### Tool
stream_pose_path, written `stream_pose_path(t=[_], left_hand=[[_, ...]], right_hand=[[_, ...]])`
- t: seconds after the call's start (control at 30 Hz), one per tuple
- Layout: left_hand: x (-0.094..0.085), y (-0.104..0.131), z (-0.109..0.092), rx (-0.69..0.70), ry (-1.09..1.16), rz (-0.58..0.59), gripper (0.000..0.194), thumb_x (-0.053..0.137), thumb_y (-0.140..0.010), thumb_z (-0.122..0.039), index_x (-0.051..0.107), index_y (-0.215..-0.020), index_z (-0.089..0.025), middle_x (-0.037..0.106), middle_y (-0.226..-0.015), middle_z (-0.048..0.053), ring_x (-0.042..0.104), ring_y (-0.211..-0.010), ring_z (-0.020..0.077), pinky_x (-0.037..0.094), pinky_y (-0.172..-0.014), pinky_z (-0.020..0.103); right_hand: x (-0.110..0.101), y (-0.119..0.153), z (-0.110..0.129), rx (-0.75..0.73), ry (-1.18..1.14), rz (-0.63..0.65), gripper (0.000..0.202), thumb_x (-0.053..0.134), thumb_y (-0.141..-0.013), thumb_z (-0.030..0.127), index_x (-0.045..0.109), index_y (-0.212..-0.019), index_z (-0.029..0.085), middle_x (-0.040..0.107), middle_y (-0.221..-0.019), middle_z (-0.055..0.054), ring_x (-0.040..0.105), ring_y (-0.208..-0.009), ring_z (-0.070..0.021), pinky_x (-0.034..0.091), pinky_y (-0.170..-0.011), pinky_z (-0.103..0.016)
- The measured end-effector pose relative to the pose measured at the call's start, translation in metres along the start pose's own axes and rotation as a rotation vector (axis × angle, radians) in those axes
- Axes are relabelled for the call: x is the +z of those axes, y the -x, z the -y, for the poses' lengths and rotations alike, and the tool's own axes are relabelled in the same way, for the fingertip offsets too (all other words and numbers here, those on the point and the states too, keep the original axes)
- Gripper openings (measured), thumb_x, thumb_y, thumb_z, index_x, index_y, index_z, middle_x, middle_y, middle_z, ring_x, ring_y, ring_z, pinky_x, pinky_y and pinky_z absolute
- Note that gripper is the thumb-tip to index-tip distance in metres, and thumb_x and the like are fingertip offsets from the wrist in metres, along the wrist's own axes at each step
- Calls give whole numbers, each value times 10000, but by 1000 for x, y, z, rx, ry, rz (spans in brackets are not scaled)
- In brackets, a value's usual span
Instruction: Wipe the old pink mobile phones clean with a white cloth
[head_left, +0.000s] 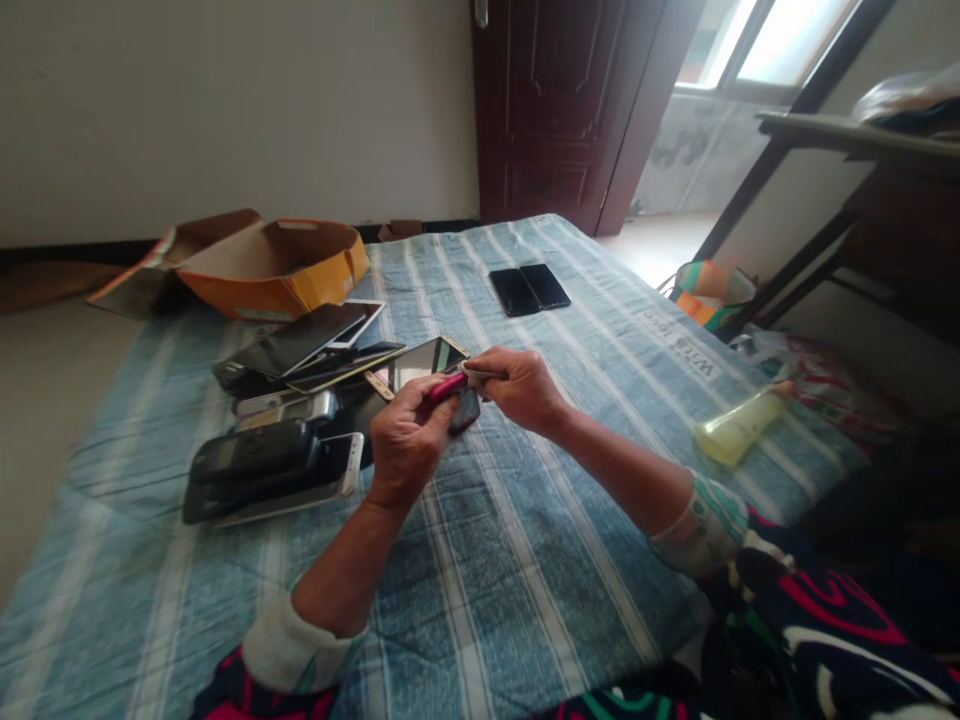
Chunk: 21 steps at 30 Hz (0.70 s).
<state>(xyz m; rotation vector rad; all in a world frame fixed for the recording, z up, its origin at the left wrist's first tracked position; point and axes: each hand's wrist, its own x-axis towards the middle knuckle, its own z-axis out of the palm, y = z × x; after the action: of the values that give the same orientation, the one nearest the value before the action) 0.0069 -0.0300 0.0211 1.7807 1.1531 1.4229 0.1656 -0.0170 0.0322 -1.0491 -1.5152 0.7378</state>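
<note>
My left hand (pixel 409 435) is closed around a red-edged phone (pixel 448 386), held tilted above the striped cloth (pixel 525 520). My right hand (pixel 521 388) pinches a small whitish piece, perhaps a wipe (pixel 474 374), against the upper end of that phone. Just behind my left hand lies a gold-edged phone (pixel 420 366). To the left is a loose pile of phones, among them a dark phone (pixel 296 340), a black handset (pixel 259 455) and a white-edged phone (pixel 345 470). My fingers cover much of the held phone.
An open orange cardboard box (pixel 277 265) stands at the back left. Two black phones (pixel 529 288) lie side by side farther back. On the right rests a bottle of yellowish liquid (pixel 739 428), near plastic bags (pixel 817 385). A dark red door (pixel 555 110) stands behind.
</note>
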Motion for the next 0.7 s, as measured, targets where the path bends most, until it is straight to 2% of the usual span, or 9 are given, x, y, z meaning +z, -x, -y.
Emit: stream_pose_path(t=[0.13,0.27,0.4,0.6,0.7], left_hand=[[-2,3,-4,-2,-57,2,229,672,-774,-281,693,-972,-166,718,-974,41,680,-843,181,550,-824,305],[-1,4,-8,27,-113,-9,218,663,-782,-279,694,-970,-173,715,-982,42,680,-853,186,550,-840,318],[0,5,-10,87,-158,-26,195,657,-783,-275,691,-945,-173,712,-977,45,677,-870,193,553,-837,317],[-1,7,-4,132,-224,-30,190,644,-786,-283,684,-938,-177,705,-946,40,676,-830,187,557,-793,305],[-3,7,-1,141,-276,-28,192,643,-783,-292,679,-931,-176,701,-944,43,672,-830,191,546,-803,307]], right_hand=[[0,5,3,-65,65,19,324,538,-702,-13,746,-820,205,695,-846,5,650,-806,-134,513,-736,-250],[2,11,1,-35,101,1,377,507,-699,-50,737,-852,206,691,-871,12,639,-786,-117,511,-738,-235],[4,16,-3,-15,131,-2,339,527,-736,-34,735,-895,182,682,-857,-1,634,-777,-123,501,-720,-233],[8,26,-10,-20,198,6,321,536,-761,-28,732,-893,188,660,-804,13,618,-776,-120,469,-724,-218],[11,32,-17,-2,241,54,276,549,-773,3,727,-875,188,652,-803,12,613,-774,-120,459,-727,-213]])
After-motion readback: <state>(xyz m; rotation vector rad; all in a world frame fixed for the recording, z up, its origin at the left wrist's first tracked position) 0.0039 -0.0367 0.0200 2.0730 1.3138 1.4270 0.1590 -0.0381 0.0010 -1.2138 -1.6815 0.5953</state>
